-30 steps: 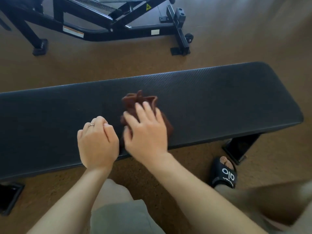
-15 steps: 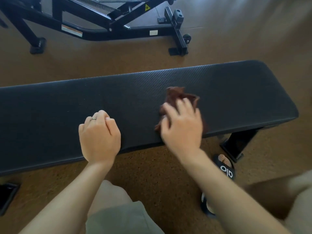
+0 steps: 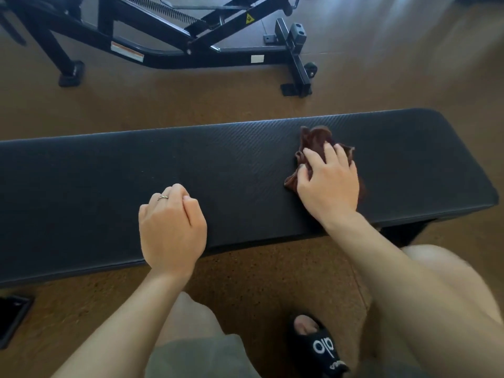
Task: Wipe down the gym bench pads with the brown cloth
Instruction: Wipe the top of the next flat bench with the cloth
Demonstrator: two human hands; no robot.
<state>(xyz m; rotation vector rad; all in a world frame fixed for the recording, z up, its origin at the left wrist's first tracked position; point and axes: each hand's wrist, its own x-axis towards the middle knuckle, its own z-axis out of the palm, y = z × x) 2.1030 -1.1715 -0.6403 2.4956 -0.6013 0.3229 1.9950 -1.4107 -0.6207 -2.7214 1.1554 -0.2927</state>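
One brown cloth [image 3: 313, 143], bunched, is pressed under the spread right hand [image 3: 328, 184]; unwiped desk pad [image 3: 422, 159] is left rightward; left hand [image 3: 171, 227], loosely fisted, holds nothing.

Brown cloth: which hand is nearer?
Right. The right hand presses on the brown cloth; the left hand rests apart on the bench pad, fingers curled.

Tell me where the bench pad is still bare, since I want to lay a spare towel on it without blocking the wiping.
Bare: the long stretch of bench pad beyond the left hand to the pad's left end, and the gap between the two hands. A shorter patch lies past the brown cloth toward the right end. Crowded: where the right hand presses the cloth.
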